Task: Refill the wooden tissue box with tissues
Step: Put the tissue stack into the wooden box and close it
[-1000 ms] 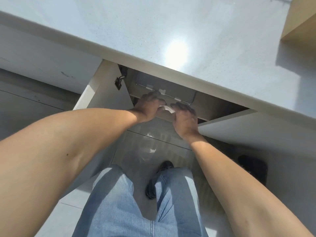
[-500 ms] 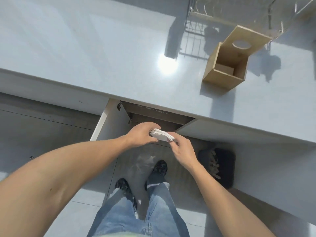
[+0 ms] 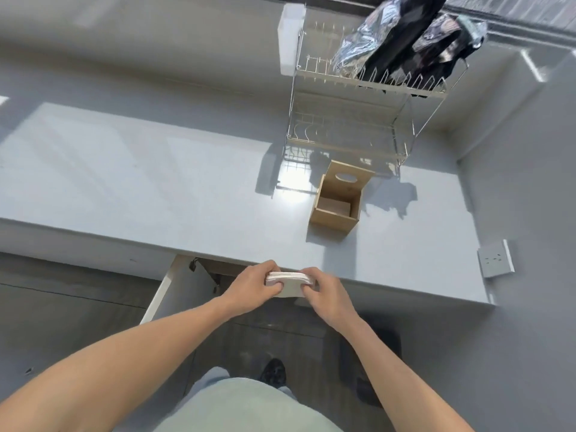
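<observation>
"What's going on?"

"Both hands hold a stack of tissues (image 3: 288, 280) at the counter's (image 3: 156, 182) front edge. The left hand (image 3: 254, 289) and right hand (image 3: 324, 293) pinch its ends."

"And the wooden tissue box (image 3: 338, 202)?"

"Farther back, by the dish rack (image 3: 358, 120), lid (image 3: 347, 176) up, looking empty. I think the tissues get carried over and pushed inside next."

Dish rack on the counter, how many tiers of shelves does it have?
2. The dish rack has an upper tier, with dark foil-like bags resting on it, and a lower tier just behind the wooden tissue box. No others are visible.
</observation>
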